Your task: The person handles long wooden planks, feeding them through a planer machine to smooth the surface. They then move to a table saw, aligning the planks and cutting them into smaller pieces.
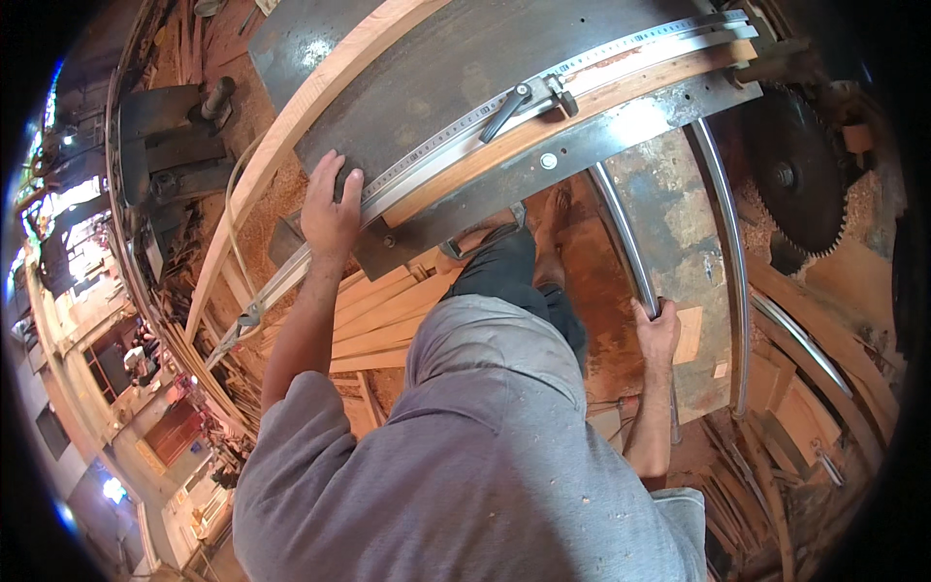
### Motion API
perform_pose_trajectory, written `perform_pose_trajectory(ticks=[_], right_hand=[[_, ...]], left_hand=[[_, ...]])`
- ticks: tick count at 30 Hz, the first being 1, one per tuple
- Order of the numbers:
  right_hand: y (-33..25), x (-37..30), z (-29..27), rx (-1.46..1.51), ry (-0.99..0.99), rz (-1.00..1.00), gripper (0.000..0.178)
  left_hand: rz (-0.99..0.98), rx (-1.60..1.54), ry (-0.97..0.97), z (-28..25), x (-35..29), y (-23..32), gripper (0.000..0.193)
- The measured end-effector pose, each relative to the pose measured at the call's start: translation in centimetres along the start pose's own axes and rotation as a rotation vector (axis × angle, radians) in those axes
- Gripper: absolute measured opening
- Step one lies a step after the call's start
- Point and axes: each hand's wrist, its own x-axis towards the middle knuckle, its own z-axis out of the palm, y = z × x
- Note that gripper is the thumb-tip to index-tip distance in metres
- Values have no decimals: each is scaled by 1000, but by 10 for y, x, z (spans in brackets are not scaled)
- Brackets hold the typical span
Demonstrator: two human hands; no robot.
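My left hand [330,211] lies on the corner of a dark metal sliding table [407,116], its thumb and fingers spread. Just beside it ends a fence with a measuring scale [427,150] and a wooden strip [456,184] along it. A black clamp lever [504,113] sits on the fence. Lower right, my right hand [658,332] is wrapped round a shiny metal rail [626,238]. A long pale wooden plank [291,131] crosses the table's left part, beyond my left hand.
A large toothed circular saw blade [800,179] stands uncovered at the right. A second metal rail [722,213] runs alongside the first. Stacked boards [388,310] lie below the table, scrap wood [737,495] at lower right. Sawdust [276,184] covers the floor on the left.
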Motion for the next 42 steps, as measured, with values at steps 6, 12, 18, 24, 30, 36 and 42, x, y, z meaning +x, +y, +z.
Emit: perform_pose_trajectory(ticks=[6, 12, 18, 24, 30, 36, 42], right_hand=[[-8, 3, -5, -57, 38, 5, 49], [12, 12, -1, -87, 26, -50, 49], [13, 14, -1, -64, 1, -35, 50], [1, 7, 0, 25, 46, -10, 53], [6, 6, 1, 54, 34, 36, 50], [9, 6, 4, 13, 60, -20, 51], [16, 9, 1, -3, 4, -16, 48]], left_hand=[[-55, 21, -13, -4, 2, 6, 44], [-152, 42, -72, -7, -1, 12, 50], [-154, 45, -49, -5, 1, 12, 52], [-129, 63, -30, -5, 0, 10, 49], [-121, 38, -63, -5, 1, 13, 50], [-142, 31, -55, -5, 0, 11, 50], [-157, 40, -73, -9, -3, 15, 47]])
